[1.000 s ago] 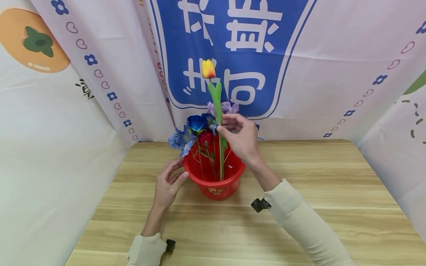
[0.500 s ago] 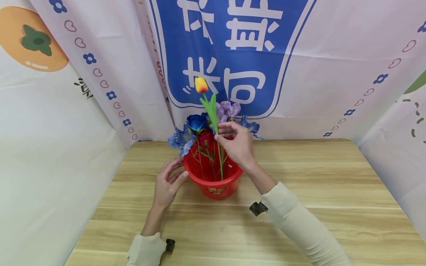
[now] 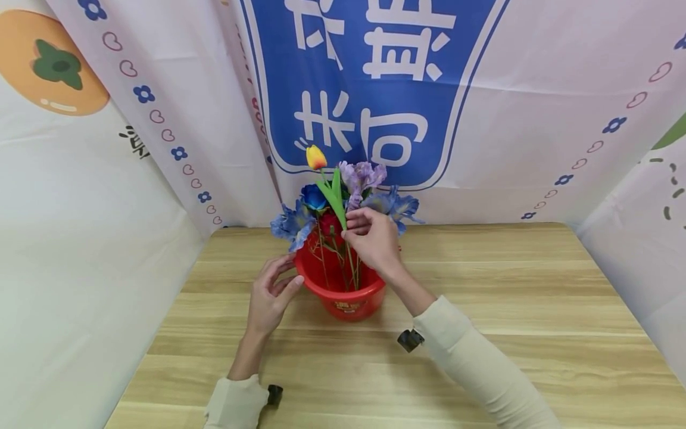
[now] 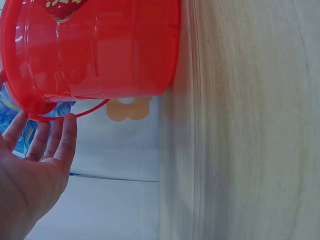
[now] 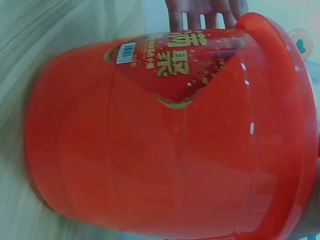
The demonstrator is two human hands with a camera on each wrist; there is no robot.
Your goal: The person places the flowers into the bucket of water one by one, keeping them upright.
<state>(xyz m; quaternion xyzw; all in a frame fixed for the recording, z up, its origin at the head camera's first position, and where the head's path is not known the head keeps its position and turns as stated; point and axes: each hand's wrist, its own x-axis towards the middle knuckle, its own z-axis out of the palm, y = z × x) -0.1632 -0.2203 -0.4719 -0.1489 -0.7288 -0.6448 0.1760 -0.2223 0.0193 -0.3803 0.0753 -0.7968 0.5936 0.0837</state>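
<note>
A red plastic bucket (image 3: pixel 354 305) stands upright on the table, holding artificial flowers. My right hand (image 3: pixel 377 239) is over its mouth and pinches a yellow-and-red tulip (image 3: pixel 316 158) just below the green leaves. The tulip leans to the left, its stem down inside the bucket. My left hand (image 3: pixel 270 298) is at the bucket's left rim. In the left wrist view, that hand's fairly straight fingers (image 4: pixel 66 140) touch the rim and the thin red handle (image 4: pixel 90 109). The right wrist view shows mainly the bucket's labelled side (image 5: pixel 200 150); the pinching fingers are out of sight there.
Around the tulip are a blue rose (image 3: pixel 313 196), a red rose (image 3: pixel 330 223), blue irises (image 3: pixel 292 226) and purple flowers (image 3: pixel 361 176). Behind the wooden table (image 3: pixel 493 298) hangs a printed cloth (image 3: pixel 536 119).
My right hand has moved down and slightly left with the tulip, lowering it into the bucket and tilting it further left. My left hand stays at the rim.
</note>
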